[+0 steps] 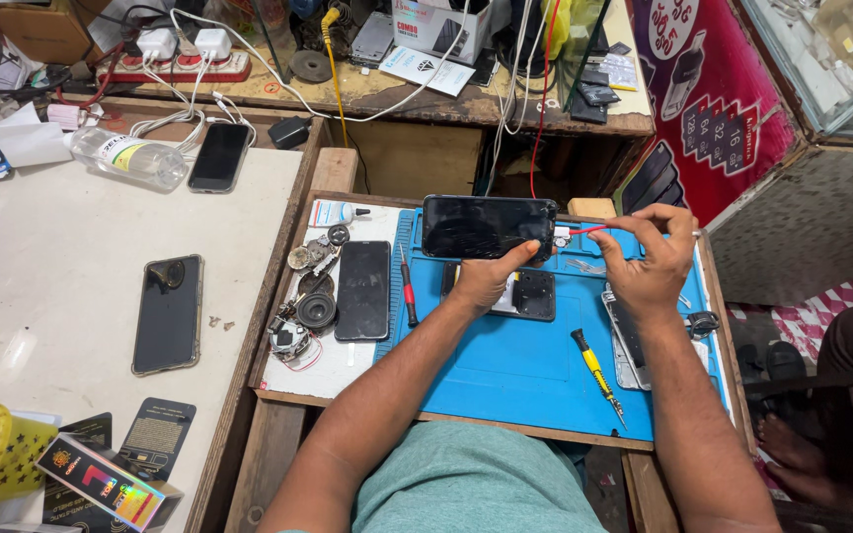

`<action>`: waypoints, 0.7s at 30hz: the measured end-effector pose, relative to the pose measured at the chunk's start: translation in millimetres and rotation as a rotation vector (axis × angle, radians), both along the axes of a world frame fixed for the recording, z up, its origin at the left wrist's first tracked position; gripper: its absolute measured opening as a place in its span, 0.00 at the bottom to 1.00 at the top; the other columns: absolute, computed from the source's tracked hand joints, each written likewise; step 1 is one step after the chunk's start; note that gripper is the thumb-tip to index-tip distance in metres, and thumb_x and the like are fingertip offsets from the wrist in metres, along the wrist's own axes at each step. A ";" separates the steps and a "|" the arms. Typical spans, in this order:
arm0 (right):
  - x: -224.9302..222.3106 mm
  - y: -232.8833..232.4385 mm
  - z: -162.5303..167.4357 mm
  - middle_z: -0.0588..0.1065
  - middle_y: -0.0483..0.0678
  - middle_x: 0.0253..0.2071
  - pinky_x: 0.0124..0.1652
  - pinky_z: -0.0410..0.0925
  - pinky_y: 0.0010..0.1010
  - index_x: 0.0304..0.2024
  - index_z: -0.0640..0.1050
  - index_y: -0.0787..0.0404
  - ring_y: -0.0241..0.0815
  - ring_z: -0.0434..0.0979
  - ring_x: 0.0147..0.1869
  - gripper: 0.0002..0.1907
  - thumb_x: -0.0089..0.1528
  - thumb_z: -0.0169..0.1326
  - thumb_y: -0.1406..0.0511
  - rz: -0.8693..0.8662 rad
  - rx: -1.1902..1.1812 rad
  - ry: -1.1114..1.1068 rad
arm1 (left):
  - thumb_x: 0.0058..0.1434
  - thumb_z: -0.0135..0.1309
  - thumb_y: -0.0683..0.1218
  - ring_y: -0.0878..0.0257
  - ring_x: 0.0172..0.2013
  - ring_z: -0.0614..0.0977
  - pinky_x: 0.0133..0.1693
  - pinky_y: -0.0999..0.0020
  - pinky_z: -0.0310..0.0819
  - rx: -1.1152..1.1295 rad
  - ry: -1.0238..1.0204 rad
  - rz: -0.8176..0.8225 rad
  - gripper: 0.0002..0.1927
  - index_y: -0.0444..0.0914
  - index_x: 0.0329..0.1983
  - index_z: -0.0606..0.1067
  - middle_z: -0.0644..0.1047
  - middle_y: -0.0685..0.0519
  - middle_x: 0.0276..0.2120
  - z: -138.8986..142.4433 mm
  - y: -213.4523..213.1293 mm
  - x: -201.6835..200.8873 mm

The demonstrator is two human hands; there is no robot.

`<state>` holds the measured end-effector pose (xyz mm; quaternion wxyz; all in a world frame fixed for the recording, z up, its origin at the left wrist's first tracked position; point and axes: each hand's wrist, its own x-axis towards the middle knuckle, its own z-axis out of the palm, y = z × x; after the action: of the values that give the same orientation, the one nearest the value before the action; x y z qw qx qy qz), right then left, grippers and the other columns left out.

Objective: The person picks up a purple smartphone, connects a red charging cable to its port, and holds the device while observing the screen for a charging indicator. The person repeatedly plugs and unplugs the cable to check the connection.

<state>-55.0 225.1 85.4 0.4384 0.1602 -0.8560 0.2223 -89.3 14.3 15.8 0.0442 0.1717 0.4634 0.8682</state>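
Your left hand point(486, 281) holds the black slab-shaped smartphone point(488, 227) on its long edge above the blue rubber work mat point(505, 370), fingers clamped around its lower edge with the thumb up by the right-hand corner. Your right hand point(656, 257) has its fingers pinched together on the thin red cable point(584, 231), whose white plug end sits right at the phone's short right edge; whether the plug is seated in the port is too small to tell.

To do this well, I'd keep the phone steady with the left hand and let only the right hand move. Keep the plug in line with the phone's long axis so it goes straight, not at an angle, and grip close to the plug rather than on the cord, since a slack cord will bend. Push gently; if it resists, ease off and realign.

Watch what lies under your wrists: the yellow-handled screwdriver point(596, 373) near your right forearm, the red-handled screwdriver point(409, 291) to the left, and the dark square part point(530, 294) just below the phone. A second black phone point(362, 289) rests on the white sheet beside the mat on the counter point(446, 419).
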 end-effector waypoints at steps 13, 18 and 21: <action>1.2 -23.8 -0.5 0.75 0.53 0.49 0.46 0.78 0.28 0.47 0.79 0.66 0.41 0.83 0.48 0.10 0.65 0.64 0.69 0.260 -0.253 -0.181 | 0.66 0.59 0.41 0.62 0.45 0.85 0.49 0.67 0.82 -0.031 0.052 0.011 0.11 0.34 0.50 0.79 0.83 0.49 0.43 -2.1 -1.1 -0.8; -0.8 -18.9 -5.0 0.78 0.52 0.41 0.48 0.74 0.35 0.42 0.82 0.64 0.44 0.81 0.44 0.09 0.64 0.66 0.65 0.186 -0.200 -0.157 | 0.67 0.59 0.40 0.64 0.43 0.84 0.47 0.66 0.83 -0.056 0.051 0.036 0.10 0.34 0.50 0.78 0.82 0.49 0.43 -1.6 -1.4 -1.3; -3.7 -14.7 -9.5 0.79 0.48 0.37 0.55 0.73 0.37 0.40 0.82 0.62 0.42 0.81 0.43 0.09 0.66 0.65 0.63 0.210 -0.181 -0.158 | 0.67 0.58 0.40 0.64 0.44 0.85 0.48 0.67 0.83 -0.049 0.056 0.005 0.10 0.34 0.50 0.78 0.83 0.49 0.42 1.6 -3.3 0.0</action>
<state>-58.7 210.4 75.8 0.3567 0.1908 -0.8427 0.3552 -89.3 11.0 17.4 0.0331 0.1934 0.4859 0.8517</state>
